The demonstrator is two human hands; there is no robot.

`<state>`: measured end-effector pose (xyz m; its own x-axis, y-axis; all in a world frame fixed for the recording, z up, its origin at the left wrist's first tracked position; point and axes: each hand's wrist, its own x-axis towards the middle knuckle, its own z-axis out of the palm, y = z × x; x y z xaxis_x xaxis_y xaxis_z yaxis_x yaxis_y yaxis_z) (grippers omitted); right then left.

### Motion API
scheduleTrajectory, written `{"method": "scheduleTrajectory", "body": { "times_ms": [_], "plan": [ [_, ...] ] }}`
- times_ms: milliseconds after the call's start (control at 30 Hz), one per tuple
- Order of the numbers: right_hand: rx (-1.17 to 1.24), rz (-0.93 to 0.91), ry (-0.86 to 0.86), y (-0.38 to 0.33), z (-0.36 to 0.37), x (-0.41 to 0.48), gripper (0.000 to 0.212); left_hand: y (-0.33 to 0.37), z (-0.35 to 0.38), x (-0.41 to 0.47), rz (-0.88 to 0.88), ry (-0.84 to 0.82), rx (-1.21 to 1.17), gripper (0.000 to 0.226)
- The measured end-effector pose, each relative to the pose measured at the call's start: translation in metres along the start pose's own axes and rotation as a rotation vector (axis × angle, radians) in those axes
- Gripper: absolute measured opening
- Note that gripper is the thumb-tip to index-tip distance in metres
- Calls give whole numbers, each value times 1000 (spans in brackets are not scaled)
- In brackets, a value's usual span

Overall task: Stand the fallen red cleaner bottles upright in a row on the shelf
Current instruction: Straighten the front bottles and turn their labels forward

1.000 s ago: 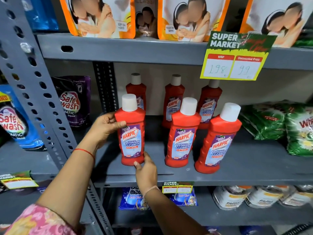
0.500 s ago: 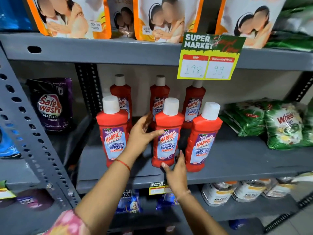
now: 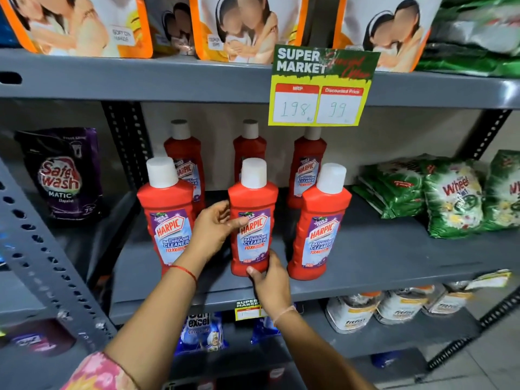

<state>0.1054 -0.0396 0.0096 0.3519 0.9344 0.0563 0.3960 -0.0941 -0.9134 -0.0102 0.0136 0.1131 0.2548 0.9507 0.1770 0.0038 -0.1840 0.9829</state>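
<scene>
The middle front bottle (image 3: pixel 251 218) stands upright near the front edge of the grey metal shelf (image 3: pixel 394 260), gripped by both hands: the left hand (image 3: pixel 213 232) curls round its left side with the thumb across the label, and the right hand (image 3: pixel 267 277) cups its base from below. A left front bottle (image 3: pixel 166 218) and a right front bottle (image 3: pixel 319 223) stand upright just beside it, with three more bottles (image 3: pixel 308 170) upright in a row behind. A yellow price tag (image 3: pixel 320 88) hangs from the shelf above. Green detergent packs (image 3: pixel 450 192) lie to the right, and a purple pouch (image 3: pixel 63 173) stands left beyond a perforated upright (image 3: pixel 42 249).
</scene>
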Motion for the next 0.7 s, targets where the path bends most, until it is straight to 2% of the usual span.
{"method": "scheduleTrajectory", "body": {
  "times_ms": [33,67,133,167,200,267,333,367,433,533,700],
  "plan": [
    [23,-7,9,3,-3,-5,51,1,3,-5,19,40,28,40],
    [37,-26,24,7,-6,-12,50,0,6,-14,67,148,99,44],
    [69,-138,101,19,-16,-32,44,-1,13,-35,244,457,310,48],
    [98,-214,166,26,-24,-41,41,-1,19,-47,360,552,395,47],
    [125,-286,238,33,-38,-46,41,-1,31,-57,447,562,454,44],
    [138,-360,367,49,-68,-38,48,-2,57,-66,479,410,446,43],
    [130,-262,374,64,-101,-16,68,-4,87,-61,354,255,339,52],
    [140,-175,299,69,-115,-2,79,-6,100,-55,287,205,299,59],
    [190,-71,37,73,-131,20,88,-12,117,-44,183,149,254,72],
    [188,-80,-244,76,-142,44,82,-18,132,-28,134,88,188,70],
    [121,-130,-332,79,-135,58,62,-28,135,-16,63,97,212,48]
  ]
}}
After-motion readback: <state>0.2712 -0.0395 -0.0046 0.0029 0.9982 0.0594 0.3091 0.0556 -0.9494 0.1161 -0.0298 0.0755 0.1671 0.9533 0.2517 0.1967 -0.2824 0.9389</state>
